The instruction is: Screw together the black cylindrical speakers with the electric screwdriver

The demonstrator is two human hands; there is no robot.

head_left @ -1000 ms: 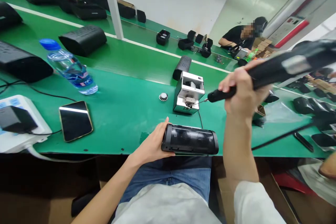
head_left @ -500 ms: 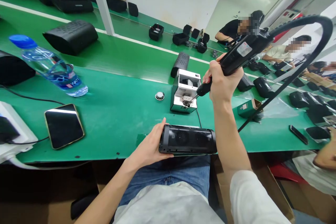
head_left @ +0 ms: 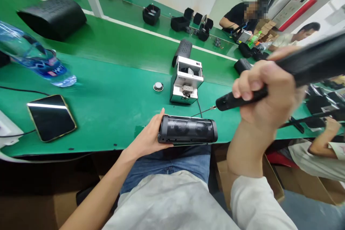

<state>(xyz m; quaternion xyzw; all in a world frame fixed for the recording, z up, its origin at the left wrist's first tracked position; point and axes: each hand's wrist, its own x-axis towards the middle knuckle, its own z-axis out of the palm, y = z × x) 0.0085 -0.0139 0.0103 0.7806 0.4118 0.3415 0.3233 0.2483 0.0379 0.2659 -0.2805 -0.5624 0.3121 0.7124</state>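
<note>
A black speaker housing (head_left: 188,129) with perforated grille areas lies lengthwise at the table's front edge. My left hand (head_left: 151,133) grips its left end, thumb up along the side. My right hand (head_left: 275,90) is wrapped round a black electric screwdriver (head_left: 318,59), raised to the right and blurred by motion. Its thin bit points left, and the tip ends near the housing's back edge; I cannot tell whether they touch. Behind the housing stands a white and dark screw feeder (head_left: 185,82), apart from both hands. A small round silver speaker driver (head_left: 158,86) lies left of it.
On the left are a phone (head_left: 51,118), a water bottle (head_left: 37,57) and a large black casing (head_left: 54,18). Another black casing (head_left: 183,48) lies behind the feeder. Black boxes (head_left: 179,23) stand farther back. Co-workers (head_left: 242,14) sit to the right.
My right hand has drawn the screwdriver away from the screw feeder, rightward and nearer to me, its bit now by the housing. My left hand still grips the housing. The view has shifted slightly.
</note>
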